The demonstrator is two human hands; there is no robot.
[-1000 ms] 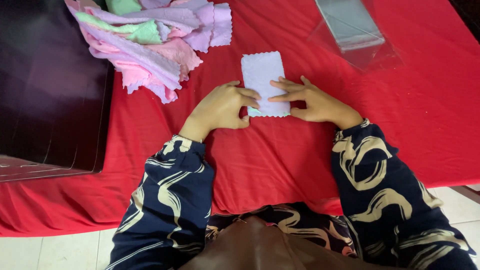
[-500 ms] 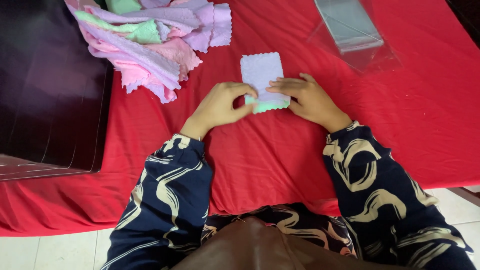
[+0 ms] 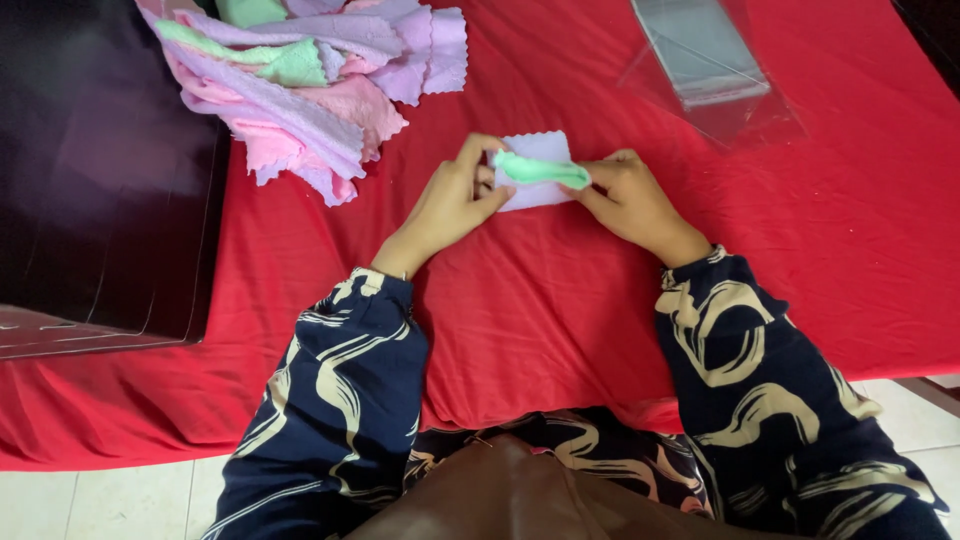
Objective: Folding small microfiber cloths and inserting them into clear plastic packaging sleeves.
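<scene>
Both hands, left hand (image 3: pixel 455 195) and right hand (image 3: pixel 625 195), pinch the lavender cloth (image 3: pixel 535 185), folding its near edge over; next comes pressing flat.

Small cloth (image 3: pixel 535 180): lilac w/ mint-green folded edge. Table cover (image 3: pixel 560 320) under it: plain red. Cloth pile (image 3: pixel 310 80) left of small cloth: pink, lilac, mint. Sleeves (image 3: pixel 340 400): navy w/ cream swirl pattern. Box (image 3: pixel 100 170) beyond pile: black.
</scene>
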